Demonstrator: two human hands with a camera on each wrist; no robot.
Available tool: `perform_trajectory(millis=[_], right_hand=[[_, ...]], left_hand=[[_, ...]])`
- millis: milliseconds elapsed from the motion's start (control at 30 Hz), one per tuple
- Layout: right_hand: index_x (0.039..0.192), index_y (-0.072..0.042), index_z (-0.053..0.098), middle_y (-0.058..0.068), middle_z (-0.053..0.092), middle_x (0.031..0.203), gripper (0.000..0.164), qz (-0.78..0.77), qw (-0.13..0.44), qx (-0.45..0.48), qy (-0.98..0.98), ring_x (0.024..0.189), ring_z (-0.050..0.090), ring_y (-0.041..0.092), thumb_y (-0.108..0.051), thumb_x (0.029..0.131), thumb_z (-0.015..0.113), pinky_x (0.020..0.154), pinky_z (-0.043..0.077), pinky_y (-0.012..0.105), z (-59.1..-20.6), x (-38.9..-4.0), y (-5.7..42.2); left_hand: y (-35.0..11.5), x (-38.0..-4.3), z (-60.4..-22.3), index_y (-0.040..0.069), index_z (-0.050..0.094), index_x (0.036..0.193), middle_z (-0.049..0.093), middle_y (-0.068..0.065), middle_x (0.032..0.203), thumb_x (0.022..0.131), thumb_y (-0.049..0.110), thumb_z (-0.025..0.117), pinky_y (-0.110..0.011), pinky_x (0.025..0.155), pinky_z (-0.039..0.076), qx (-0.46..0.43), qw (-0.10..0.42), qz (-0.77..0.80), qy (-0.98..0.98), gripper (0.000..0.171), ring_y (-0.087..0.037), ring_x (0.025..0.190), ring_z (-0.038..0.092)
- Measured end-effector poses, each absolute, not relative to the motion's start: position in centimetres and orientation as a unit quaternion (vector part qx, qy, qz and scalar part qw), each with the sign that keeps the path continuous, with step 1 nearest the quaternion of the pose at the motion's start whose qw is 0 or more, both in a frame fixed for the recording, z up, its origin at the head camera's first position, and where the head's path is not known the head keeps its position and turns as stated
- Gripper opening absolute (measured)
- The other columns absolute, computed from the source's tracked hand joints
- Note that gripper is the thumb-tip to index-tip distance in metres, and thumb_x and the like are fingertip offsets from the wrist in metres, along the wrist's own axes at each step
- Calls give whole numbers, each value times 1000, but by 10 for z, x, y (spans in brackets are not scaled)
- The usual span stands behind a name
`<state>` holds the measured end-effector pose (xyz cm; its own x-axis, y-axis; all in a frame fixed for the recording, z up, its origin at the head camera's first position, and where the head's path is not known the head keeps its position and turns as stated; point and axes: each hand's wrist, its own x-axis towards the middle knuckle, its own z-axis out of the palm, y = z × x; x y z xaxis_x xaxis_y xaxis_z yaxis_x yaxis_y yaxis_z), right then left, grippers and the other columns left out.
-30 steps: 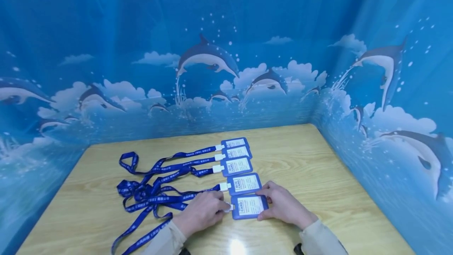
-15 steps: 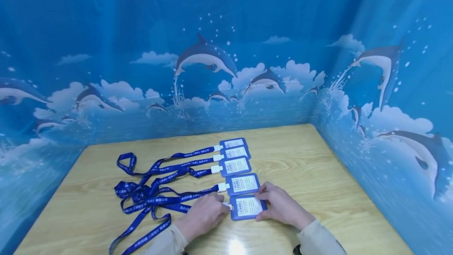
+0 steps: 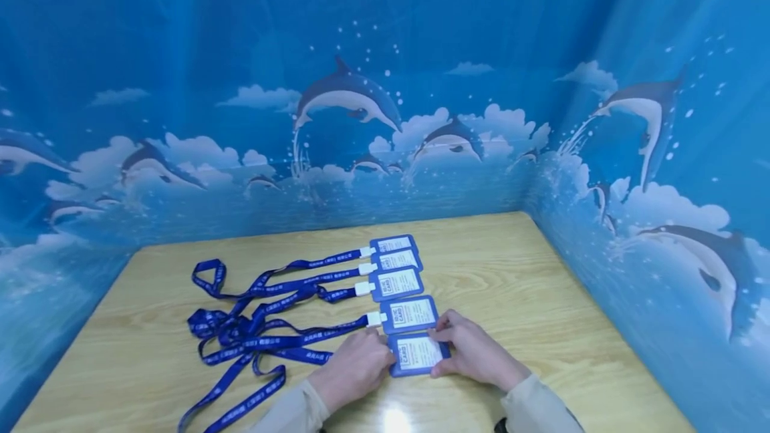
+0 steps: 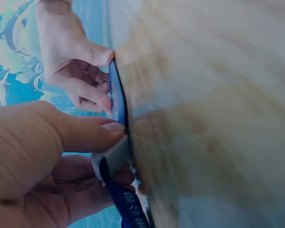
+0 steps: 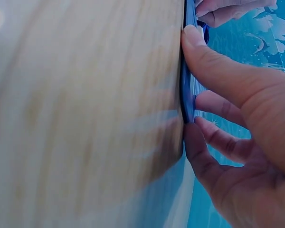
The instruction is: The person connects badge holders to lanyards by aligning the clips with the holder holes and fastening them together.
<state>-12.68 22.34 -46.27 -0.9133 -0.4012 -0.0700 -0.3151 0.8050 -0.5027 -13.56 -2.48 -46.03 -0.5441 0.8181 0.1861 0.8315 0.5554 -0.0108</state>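
The nearest blue badge holder, with a white printed card, lies flat on the wooden table. My right hand grips its right end, thumb on the near edge and fingers at the far corner. At the other end, my left hand pinches the white clip that joins the holder to its blue lanyard. In the head view that clip is hidden under the left fingers. Just beyond lies a second badge holder, its white clip pointing left.
Farther back, three more badge holders overlap in a column, their straps running left. The blue lanyards form loops and a tangled heap on the left of the table. A dolphin-print curtain stands behind and at the sides.
My left hand has shifted slightly right along the clip, so its fingertips now reach the holder's left edge and cover the clip. The right hand keeps its grip, and the holders stay in their column.
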Motion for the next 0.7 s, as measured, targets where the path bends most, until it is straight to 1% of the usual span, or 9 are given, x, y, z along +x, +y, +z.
perform_trajectory(millis=[133,233,400,467,567,633,700], right_hand=[[124,-7,71,1,58,117,70,-257,95,-181,944,99,58,12,-40,65,91,86,57,32,-466,-127,227],[124,-8,71,1,58,118,70,-264,90,-178,944,101,59,13,-41,65,91,88,58,34,-468,-127,232],[128,-5,68,6,58,122,71,-276,84,-188,939,107,59,17,-40,70,89,92,57,39,-469,-129,235],[131,-5,66,6,58,124,72,-280,88,-186,938,108,58,18,-40,71,88,92,57,40,-469,-130,233],[133,-3,64,7,58,124,74,-282,90,-180,938,107,58,17,-38,73,88,92,57,41,-467,-129,230],[134,-3,63,5,58,122,73,-272,84,-173,943,105,58,15,-36,74,88,92,57,41,-464,-127,229],[135,-4,63,3,59,119,70,-265,74,-159,948,103,58,13,-35,77,86,90,57,39,-459,-124,229]], left_hand=[[-23,-134,-460,25,80,88,72,8,81,82,13,77,-17,61,46,-463,62,-44,-883,13,-5,67,56],[-23,-135,-460,27,81,93,75,9,88,85,16,76,-17,63,48,-456,48,-60,-887,15,-5,72,60],[-28,-139,-457,30,80,102,77,7,102,88,20,77,-22,70,56,-438,30,-79,-895,18,-9,87,69],[-30,-140,-456,29,80,102,77,6,102,88,21,77,-21,68,56,-437,28,-78,-896,17,-9,85,69],[-34,-144,-453,28,80,100,75,9,93,88,32,77,-18,60,51,-437,26,-70,-897,12,-4,74,64],[-38,-147,-449,26,79,99,74,9,90,90,41,73,-17,58,50,-436,29,-74,-897,18,-3,70,62],[-45,-151,-443,24,78,102,75,7,92,94,49,66,-20,62,54,-434,30,-89,-896,30,-5,74,65]])
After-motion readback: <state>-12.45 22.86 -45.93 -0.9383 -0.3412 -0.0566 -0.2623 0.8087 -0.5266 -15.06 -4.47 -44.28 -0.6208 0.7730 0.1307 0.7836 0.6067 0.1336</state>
